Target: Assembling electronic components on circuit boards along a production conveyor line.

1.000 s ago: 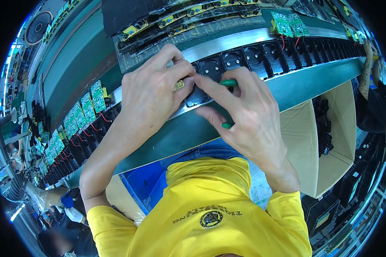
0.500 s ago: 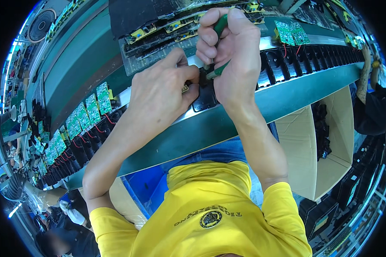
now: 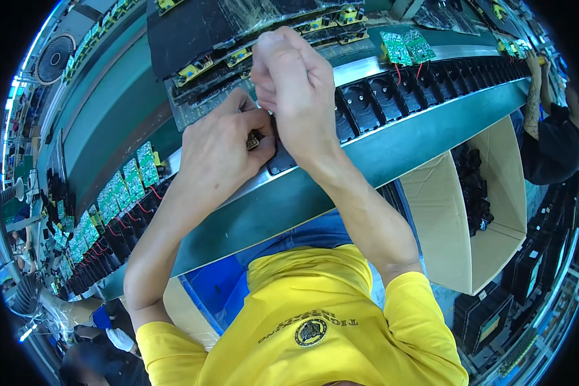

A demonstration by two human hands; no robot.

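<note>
Head view: your left hand [image 3: 215, 151] pins the black socket housing [image 3: 283, 157] mid-frame; right hand [image 3: 296, 83], fisted, contents hidden, needs lowering squarely.

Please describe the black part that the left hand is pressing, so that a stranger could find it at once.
Follow the long green bench, whose near edge carries a row of black socket housings. The one you want lies under the left hand, just below the raised right hand. It alone is touched by fingers and mostly covered; its neighbours to the right lie open, showing round recesses.
</note>
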